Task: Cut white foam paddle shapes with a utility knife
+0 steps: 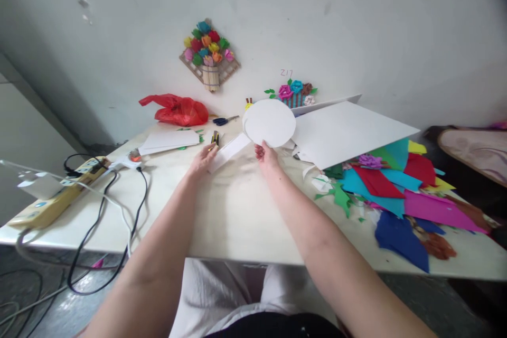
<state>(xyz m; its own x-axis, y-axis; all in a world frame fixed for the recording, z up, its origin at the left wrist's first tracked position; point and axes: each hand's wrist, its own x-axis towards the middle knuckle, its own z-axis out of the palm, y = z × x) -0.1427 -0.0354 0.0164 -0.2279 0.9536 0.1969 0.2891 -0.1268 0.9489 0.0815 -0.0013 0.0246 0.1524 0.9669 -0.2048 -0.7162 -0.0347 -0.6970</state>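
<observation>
In the head view my right hand [266, 155] pinches the lower edge of a round white card disc [270, 122], raised above the table and facing me. My left hand [204, 160] is closed on the near end of a white card strip [229, 152], which slants up toward the disc. Just past the left fingertips is a yellow and black utility knife [215, 138]. Its lower end is partly hidden by the fingers. Farther back lie dark-handled scissors [225, 121]. White card pieces [170, 140] rest to the left of my left hand.
Large white card sheets [348, 132] and a heap of coloured paper [382, 182] cover the right side. A red plastic bag [181, 110] stands near the wall. On the left, a power strip [59, 195] and loose cables lie across the table edge. Paper flowers [208, 45] hang on the wall.
</observation>
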